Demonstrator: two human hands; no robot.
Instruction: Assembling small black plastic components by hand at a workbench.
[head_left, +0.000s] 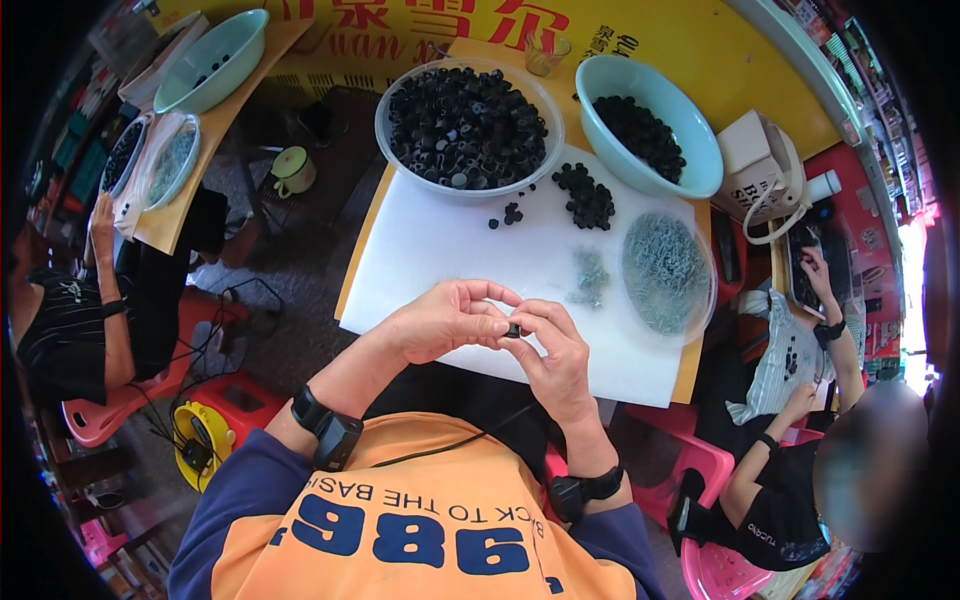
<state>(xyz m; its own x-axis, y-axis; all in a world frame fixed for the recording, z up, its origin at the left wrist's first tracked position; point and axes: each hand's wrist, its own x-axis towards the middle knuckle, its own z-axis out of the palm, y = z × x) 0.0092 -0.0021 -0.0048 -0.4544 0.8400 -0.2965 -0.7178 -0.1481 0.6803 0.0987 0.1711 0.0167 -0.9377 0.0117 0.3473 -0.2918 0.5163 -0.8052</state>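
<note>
In front of my body, my left hand (pixel 440 322) and my right hand (pixel 555 360) meet at the fingertips. Between them they pinch a small black part (pixel 513 330); its finer details are too small to tell. Beneath and beyond the hands lies a white work surface (pixel 420 250). On it are a cluster of small black pieces (pixel 584 198), a few loose black pieces (pixel 512 213) and a small heap of thin greenish-silver pieces (pixel 590 278). A round clear tray (pixel 712 290) to the right holds many more of these thin pieces.
A clear basin (pixel 470 191) full of black parts stands at the far edge, beside a pale blue basin (pixel 695 165) with black pieces. Right of it are a bag (pixel 750 160) and a seated person (pixel 770 490). Another person (pixel 80 330) sits left, near a green basin (pixel 235 75).
</note>
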